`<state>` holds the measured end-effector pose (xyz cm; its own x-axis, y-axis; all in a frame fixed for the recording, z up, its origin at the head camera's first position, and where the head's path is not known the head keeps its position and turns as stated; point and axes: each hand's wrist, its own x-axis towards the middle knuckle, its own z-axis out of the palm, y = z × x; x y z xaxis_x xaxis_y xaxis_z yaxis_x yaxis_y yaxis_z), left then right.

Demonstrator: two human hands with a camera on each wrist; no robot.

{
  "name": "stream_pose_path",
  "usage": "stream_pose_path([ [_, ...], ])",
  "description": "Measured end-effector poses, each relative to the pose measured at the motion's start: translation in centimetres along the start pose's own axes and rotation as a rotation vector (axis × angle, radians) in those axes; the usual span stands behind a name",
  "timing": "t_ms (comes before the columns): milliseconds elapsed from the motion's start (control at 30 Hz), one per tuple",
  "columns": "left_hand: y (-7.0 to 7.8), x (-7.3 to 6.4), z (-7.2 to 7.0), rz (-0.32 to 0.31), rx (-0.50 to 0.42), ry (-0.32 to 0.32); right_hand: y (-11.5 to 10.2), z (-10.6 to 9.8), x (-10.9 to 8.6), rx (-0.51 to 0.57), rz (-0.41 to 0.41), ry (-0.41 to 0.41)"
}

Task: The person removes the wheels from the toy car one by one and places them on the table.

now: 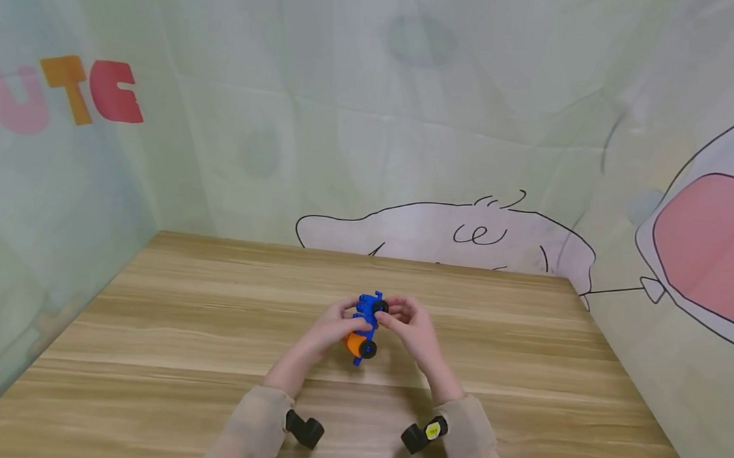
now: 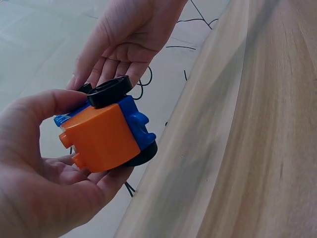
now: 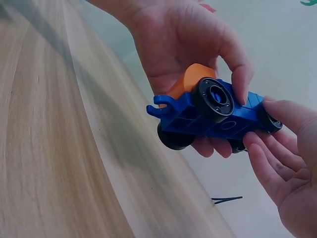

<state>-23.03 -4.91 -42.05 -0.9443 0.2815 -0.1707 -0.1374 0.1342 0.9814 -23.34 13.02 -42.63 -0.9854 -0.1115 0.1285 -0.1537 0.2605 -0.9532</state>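
A small blue toy car (image 1: 366,318) with black wheels and an orange block (image 2: 101,139) at one end is held above the table, tilted on its side. My left hand (image 1: 337,325) grips its body from the left, thumb on one side and fingers on the other. At the opposite end, my right hand (image 1: 410,326) pinches a black wheel between thumb and fingers. In the right wrist view the blue underside shows, with a hook-like coupling (image 3: 161,106) beyond the black wheel (image 3: 216,99) nearest the orange block.
The wood-grain table (image 1: 217,284) spreads beneath both hands. Behind it hangs a pale printed curtain (image 1: 347,119) with a cartoon outline. A black wrist camera (image 1: 305,431) sits on the left sleeve and another camera (image 1: 416,437) on the right.
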Motion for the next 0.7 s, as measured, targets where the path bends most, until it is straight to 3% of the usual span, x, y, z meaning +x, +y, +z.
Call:
stream_pose_path([
  [200,-0.09,0.07,0.04,0.007,-0.003,-0.001,-0.15,0.12,-0.07,0.053,0.005,-0.028],
  [700,-0.43,0.25,0.61,0.058,0.059,0.044,-0.43,-0.09,-0.26,0.006,-0.014,-0.053],
])
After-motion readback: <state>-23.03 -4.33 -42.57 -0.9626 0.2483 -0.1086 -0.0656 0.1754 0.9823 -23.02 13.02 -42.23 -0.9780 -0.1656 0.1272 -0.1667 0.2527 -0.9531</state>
